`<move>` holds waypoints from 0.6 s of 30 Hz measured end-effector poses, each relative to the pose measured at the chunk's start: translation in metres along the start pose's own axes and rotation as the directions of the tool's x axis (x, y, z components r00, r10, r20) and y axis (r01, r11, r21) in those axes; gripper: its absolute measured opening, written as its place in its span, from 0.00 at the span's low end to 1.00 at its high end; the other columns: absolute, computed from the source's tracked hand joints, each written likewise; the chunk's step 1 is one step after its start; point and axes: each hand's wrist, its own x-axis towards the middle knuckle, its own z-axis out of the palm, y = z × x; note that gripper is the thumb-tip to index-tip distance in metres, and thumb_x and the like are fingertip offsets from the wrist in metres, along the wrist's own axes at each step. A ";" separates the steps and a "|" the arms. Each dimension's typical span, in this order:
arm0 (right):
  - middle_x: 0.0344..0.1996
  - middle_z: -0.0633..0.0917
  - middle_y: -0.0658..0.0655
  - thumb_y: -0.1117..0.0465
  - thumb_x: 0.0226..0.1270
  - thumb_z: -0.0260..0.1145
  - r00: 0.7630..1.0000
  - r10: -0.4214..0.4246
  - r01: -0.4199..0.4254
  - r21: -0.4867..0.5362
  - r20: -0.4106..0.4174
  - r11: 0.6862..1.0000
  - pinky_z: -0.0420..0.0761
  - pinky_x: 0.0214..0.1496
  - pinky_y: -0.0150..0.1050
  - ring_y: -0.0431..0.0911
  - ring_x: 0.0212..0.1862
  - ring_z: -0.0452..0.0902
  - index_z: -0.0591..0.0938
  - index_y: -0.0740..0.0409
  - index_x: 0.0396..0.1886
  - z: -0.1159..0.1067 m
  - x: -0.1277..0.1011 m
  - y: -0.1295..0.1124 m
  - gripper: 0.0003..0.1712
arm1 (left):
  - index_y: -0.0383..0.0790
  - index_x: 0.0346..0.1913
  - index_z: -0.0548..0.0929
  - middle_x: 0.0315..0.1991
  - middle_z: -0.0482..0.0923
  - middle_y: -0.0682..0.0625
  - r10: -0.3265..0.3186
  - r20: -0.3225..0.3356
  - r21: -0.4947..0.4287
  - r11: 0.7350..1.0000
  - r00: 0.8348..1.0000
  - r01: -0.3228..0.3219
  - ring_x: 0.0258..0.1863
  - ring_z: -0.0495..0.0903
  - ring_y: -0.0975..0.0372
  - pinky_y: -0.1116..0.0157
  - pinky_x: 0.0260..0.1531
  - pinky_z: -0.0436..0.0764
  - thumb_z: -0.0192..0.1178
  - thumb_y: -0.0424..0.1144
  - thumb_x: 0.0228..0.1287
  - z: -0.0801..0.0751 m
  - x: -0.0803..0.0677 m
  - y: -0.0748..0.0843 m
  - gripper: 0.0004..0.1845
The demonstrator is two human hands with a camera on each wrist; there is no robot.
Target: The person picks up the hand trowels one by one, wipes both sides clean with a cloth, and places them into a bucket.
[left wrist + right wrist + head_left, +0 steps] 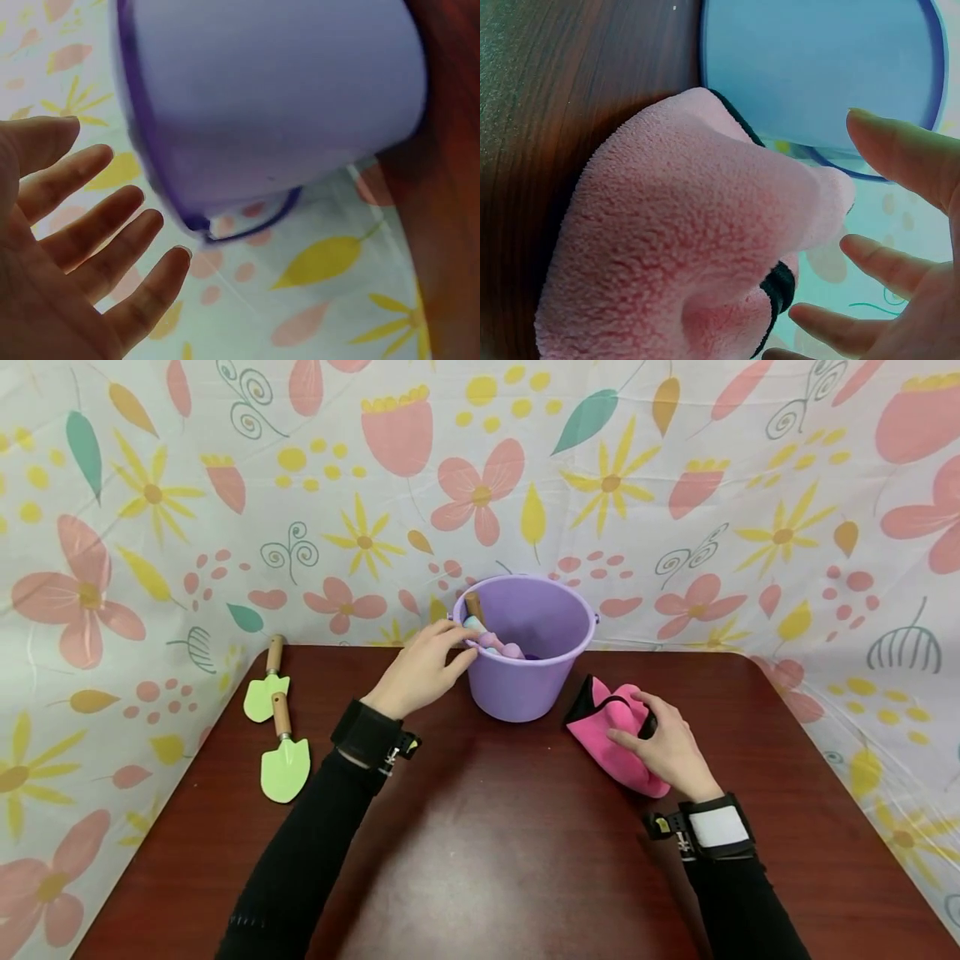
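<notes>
A purple bucket (517,689) stands at the back of the table, its thin handle (259,229) hanging down outside in the left wrist view. My left hand (423,670) is at the bucket's left rim, fingers extended and apart, holding nothing. Inside the bucket, a wooden handle (474,607) and a pinkish-purple knobbed piece (501,646) show beside something pale blue. To the bucket's right lies a crumpled pink fleece cloth (611,743) with black edging. Over its right side hovers my right hand (671,745), thumb and fingers spread wide around a raised fold (829,199).
On the table's left side lie two small green shovels with wooden handles, one farther back (262,696) and one nearer (287,770). A flower-printed sheet (480,410) hangs behind the brown table (480,860) and along its sides.
</notes>
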 end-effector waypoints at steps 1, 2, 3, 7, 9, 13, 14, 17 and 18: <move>0.65 0.65 0.74 0.46 0.59 0.74 1.000 0.000 0.000 0.001 0.003 1.000 0.60 0.59 0.70 0.71 0.65 0.57 0.61 0.66 0.72 0.000 0.000 0.000 0.50 | 0.44 0.59 0.80 0.55 0.74 0.50 -0.019 0.000 0.000 1.000 1.000 0.019 0.55 0.71 0.59 0.59 0.52 0.72 0.55 0.45 0.74 0.001 -0.004 -0.002 0.17; 0.65 0.65 0.74 0.46 0.59 0.74 1.000 0.000 0.000 0.001 0.005 1.000 0.60 0.59 0.70 0.71 0.66 0.57 0.61 0.67 0.72 0.000 0.000 0.001 0.51 | 0.44 0.60 0.80 0.56 0.73 0.50 -0.039 0.000 0.001 0.999 0.999 0.039 0.56 0.71 0.58 0.58 0.52 0.72 0.54 0.45 0.74 0.002 -0.008 -0.005 0.17; 0.65 0.65 0.74 0.46 0.59 0.74 1.000 0.000 0.000 0.001 0.007 1.000 0.60 0.59 0.70 0.71 0.66 0.57 0.61 0.67 0.72 0.001 0.001 0.001 0.51 | 0.45 0.59 0.80 0.56 0.73 0.51 -0.061 0.001 0.001 0.998 0.998 0.061 0.57 0.71 0.58 0.57 0.52 0.73 0.54 0.45 0.74 0.003 -0.013 -0.007 0.17; 0.65 0.66 0.75 0.47 0.59 0.74 1.000 -0.010 0.010 -0.007 0.010 1.000 0.60 0.59 0.69 0.71 0.65 0.58 0.61 0.68 0.71 0.003 0.004 0.003 0.50 | 0.45 0.58 0.80 0.57 0.72 0.50 -0.116 0.014 0.013 0.993 0.993 0.116 0.58 0.71 0.57 0.54 0.52 0.74 0.53 0.45 0.75 0.003 -0.028 -0.021 0.16; 0.64 0.66 0.75 0.48 0.59 0.74 1.000 -0.015 0.015 -0.013 0.011 1.000 0.60 0.59 0.69 0.71 0.65 0.59 0.61 0.69 0.71 0.005 0.005 0.003 0.50 | 0.45 0.57 0.80 0.57 0.73 0.50 -0.138 0.023 0.026 0.990 0.990 0.137 0.59 0.71 0.56 0.53 0.52 0.74 0.54 0.45 0.74 0.002 -0.035 -0.029 0.15; 0.64 0.67 0.74 0.49 0.58 0.75 1.000 -0.019 0.019 -0.019 0.017 1.000 0.60 0.59 0.69 0.71 0.65 0.58 0.62 0.68 0.70 0.009 0.009 0.005 0.49 | 0.44 0.57 0.80 0.57 0.73 0.48 -0.193 0.042 0.055 0.980 0.980 0.190 0.58 0.71 0.54 0.51 0.52 0.74 0.54 0.45 0.74 -0.001 -0.051 -0.050 0.15; 0.64 0.67 0.73 0.50 0.58 0.75 1.000 -0.017 0.018 -0.021 0.017 1.000 0.60 0.59 0.69 0.71 0.65 0.58 0.62 0.68 0.70 0.010 0.009 0.006 0.48 | 0.43 0.57 0.80 0.57 0.73 0.47 -0.208 0.046 0.059 0.977 0.977 0.205 0.58 0.72 0.53 0.51 0.51 0.74 0.54 0.45 0.74 -0.001 -0.055 -0.056 0.15; 0.64 0.67 0.74 0.50 0.58 0.75 1.000 -0.007 0.007 -0.029 0.016 1.000 0.60 0.60 0.68 0.72 0.65 0.58 0.63 0.67 0.70 0.013 0.012 0.009 0.47 | 0.42 0.57 0.80 0.57 0.73 0.45 -0.252 0.061 0.064 0.967 0.966 0.248 0.56 0.73 0.51 0.51 0.50 0.75 0.53 0.44 0.75 -0.003 -0.072 -0.075 0.15; 0.64 0.66 0.74 0.50 0.58 0.75 1.000 -0.003 0.003 -0.031 0.015 1.000 0.60 0.60 0.68 0.72 0.65 0.58 0.63 0.67 0.70 0.014 0.012 0.010 0.48 | 0.41 0.57 0.80 0.57 0.73 0.44 -0.265 0.068 0.067 0.963 0.962 0.260 0.56 0.73 0.50 0.50 0.50 0.75 0.53 0.43 0.75 -0.003 -0.077 -0.082 0.15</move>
